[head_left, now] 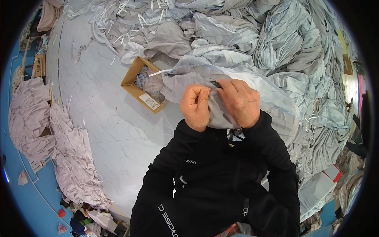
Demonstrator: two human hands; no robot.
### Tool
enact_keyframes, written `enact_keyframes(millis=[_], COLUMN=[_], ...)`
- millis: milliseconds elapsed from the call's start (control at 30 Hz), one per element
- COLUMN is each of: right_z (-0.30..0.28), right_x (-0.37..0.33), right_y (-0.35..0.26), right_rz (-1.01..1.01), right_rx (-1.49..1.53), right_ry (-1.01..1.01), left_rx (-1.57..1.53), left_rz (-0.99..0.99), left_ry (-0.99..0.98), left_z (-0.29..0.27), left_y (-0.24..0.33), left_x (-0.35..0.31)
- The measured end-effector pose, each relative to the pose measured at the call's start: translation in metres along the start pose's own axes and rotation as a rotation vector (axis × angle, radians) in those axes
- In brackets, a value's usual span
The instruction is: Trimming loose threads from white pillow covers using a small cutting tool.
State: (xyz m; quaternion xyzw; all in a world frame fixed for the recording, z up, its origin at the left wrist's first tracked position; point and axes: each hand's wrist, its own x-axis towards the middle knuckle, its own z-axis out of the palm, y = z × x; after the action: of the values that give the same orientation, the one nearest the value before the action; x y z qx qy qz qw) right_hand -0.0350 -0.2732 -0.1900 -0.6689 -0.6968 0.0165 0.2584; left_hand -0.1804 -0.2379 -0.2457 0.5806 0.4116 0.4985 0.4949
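Grey fabric (221, 112) is spread in front of my body and hangs down between my two hands. My left hand (195, 108) is closed in a pinch at the fabric, thumb against the curled fingers; what lies between the fingertips is too small to make out. Just to its right, my right hand (241, 103) is closed around a small dark pointed tool (215, 83), whose tip sticks out toward the left hand. The rest of that tool is hidden in the palm. A white strap (161, 72) extends from the fabric's left end, over an open box.
The open cardboard box (132, 91) holds crumpled clear plastic (150, 83). Heaps of grey cloth (284, 39) with white ties cover the table's far and right sides. Pinkish-grey cloth (73, 158) lies along the left edge of the pale tabletop (106, 134). Blue floor (23, 193) shows beyond.
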Motion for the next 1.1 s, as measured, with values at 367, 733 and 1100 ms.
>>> enact_keyframes(millis=[367,733,1100], right_z=[-0.019,0.018,0.000], right_x=[-0.025,-0.010,-0.018], right_y=[0.031,0.043,0.039], right_rz=[0.410,0.515,0.722], right_rx=[0.427,0.497,0.782], right_ry=[0.051,0.003,-0.165], left_rx=[0.837,0.383,0.274], left_rz=[-0.139,0.089,0.068], left_ry=[0.286,-0.385,-0.314], left_z=[-0.174,-0.038,-0.005], left_y=[-0.078,-0.025,-0.036], left_x=[0.062,0.064,0.064])
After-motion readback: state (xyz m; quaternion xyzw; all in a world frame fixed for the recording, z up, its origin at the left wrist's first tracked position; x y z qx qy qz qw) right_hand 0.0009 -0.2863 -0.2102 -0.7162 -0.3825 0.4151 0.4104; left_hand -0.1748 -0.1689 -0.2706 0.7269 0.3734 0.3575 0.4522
